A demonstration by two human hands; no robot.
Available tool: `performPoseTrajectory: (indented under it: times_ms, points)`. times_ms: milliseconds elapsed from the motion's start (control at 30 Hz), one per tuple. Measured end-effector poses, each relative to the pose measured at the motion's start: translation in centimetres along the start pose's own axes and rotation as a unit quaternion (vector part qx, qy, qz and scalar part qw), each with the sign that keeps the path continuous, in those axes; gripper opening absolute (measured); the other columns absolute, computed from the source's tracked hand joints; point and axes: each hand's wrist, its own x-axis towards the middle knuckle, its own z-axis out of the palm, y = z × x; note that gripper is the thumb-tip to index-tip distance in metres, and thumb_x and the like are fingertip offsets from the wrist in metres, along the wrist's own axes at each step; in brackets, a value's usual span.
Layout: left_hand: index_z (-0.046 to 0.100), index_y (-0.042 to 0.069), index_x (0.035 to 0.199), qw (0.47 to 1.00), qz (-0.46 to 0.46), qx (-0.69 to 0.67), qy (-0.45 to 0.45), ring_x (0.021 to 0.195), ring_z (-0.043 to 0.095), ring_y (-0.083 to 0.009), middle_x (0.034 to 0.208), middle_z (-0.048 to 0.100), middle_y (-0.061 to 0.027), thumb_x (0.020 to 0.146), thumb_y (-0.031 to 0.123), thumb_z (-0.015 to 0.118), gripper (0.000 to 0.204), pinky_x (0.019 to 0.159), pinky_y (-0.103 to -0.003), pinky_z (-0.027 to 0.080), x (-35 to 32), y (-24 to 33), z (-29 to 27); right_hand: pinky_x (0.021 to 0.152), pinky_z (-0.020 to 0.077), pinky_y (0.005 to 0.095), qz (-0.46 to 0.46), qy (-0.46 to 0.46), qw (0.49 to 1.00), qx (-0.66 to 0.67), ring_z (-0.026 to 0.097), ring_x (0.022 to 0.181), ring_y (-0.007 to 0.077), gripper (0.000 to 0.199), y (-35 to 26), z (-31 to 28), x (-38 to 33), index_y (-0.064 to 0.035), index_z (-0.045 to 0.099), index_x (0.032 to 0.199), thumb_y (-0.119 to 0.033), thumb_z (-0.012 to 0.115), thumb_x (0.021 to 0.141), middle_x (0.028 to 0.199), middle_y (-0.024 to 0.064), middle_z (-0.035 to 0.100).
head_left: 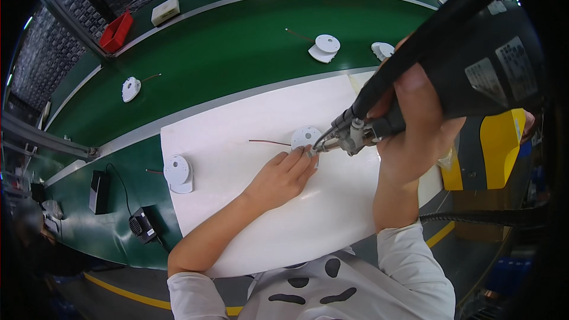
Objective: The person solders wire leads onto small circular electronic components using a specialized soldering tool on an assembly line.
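My right hand [418,127] is wrapped round a black handheld power screwdriver [468,77], whose metal tip assembly points down and left. The tip meets a white round plastic part [306,135] lying on the white board [231,124]. With its fingers pressed together, my left hand [275,182] grips the near edge of this part, right beside the tip. A thin reddish wire [269,141] runs out leftward from it. My fingers and the tool hide the part's near side. Another white part [178,170] with a short wire rests at the board's left edge.
Beyond the board runs a green conveyor belt [225,47] carrying several more white parts [327,44]. Red bins [117,31] and a white box [165,11] stand on the far side. Black devices [144,225] with a cable sit at left. A yellow and black object [498,148] stands at right.
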Motion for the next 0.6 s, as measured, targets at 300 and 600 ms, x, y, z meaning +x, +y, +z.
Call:
performPoseTrajectory:
  times_ms: [300,600]
  points:
    - [0.068,-0.003,0.116,0.999,-0.026,-0.02,-0.008,0.104,0.063,-0.0239,0.106,0.062,-0.0111,0.086,0.023,0.076,0.04,0.076,-0.032,0.054,-0.4,0.0,0.1,0.047,0.0462,0.0233,-0.058,-0.083,0.995,-0.022,0.059,0.052,0.0118,0.019,1.4,-0.4,-0.3,0.0022,0.062,0.096,-0.014,0.07,0.089,0.077,0.0078,0.064]
    - [0.072,0.001,0.107,0.985,0.001,-0.159,0.071,0.112,0.069,-0.025,0.117,0.07,-0.0101,0.079,0.008,0.081,0.03,0.076,-0.034,0.059,-0.1,-0.6,0.3,0.048,0.0421,0.0274,-0.053,0.027,0.998,-0.033,0.048,0.05,0.0133,0.035,-0.8,-2.8,0.8,0.0081,0.053,0.115,-0.015,0.056,0.089,0.07,0.0109,0.057]
